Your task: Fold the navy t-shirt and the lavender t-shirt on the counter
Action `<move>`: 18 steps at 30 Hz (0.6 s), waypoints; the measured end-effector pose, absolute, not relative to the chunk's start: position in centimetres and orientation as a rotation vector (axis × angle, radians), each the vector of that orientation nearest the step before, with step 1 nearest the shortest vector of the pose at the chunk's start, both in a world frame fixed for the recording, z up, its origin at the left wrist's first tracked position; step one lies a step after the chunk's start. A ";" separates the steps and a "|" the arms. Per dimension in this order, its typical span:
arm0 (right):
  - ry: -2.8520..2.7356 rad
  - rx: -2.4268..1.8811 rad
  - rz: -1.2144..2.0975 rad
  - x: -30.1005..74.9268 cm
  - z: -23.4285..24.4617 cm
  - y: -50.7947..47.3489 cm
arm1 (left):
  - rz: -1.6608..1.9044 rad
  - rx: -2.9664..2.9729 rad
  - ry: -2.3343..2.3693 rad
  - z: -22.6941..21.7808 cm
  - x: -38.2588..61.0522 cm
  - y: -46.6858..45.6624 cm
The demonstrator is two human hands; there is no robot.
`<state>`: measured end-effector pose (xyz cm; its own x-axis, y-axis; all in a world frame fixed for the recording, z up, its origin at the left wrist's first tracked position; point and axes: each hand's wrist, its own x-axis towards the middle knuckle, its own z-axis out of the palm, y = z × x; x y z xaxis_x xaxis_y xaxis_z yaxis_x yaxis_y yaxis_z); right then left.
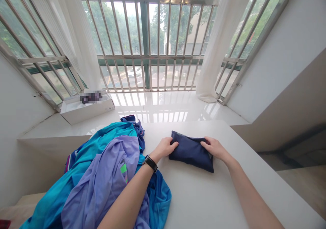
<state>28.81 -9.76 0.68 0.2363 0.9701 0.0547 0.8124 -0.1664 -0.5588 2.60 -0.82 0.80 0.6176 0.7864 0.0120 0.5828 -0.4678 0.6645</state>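
A navy blue garment (191,152), folded into a compact rectangular bundle, rests on the white table. My left hand (165,147) grips its upper left edge, thumb on top and fingers tucked behind. At its upper right corner, my right hand (214,147) pinches the fabric between thumb and fingers. Some of the fingertips are hidden by the cloth. Left of the bundle, beneath my left forearm, lies a loose heap of clothes: a lavender garment (112,164), a teal garment (89,151) and a darker blue one (160,198).
The white table (193,202) butts against a glossy window sill (165,107). A white box (88,110) with a blurred-out item on it stands at the sill's left. White curtains (214,52) hang before the barred window. The table's right edge drops toward a dark area.
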 end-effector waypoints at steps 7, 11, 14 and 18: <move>-1.574 -1.986 0.631 29.1 0.6 -9.7 | 0.368 2.227 1.044 1.3 2.5 -1.2; -1.507 -1.970 0.785 29.3 1.0 -10.0 | 0.356 2.232 1.033 1.1 2.7 -1.3; -1.527 -1.942 0.774 29.4 1.2 -10.2 | 0.304 2.219 1.005 1.3 2.8 -1.3; -1.546 -1.932 0.759 29.4 1.2 -10.3 | 0.252 2.218 1.024 1.4 2.7 -1.2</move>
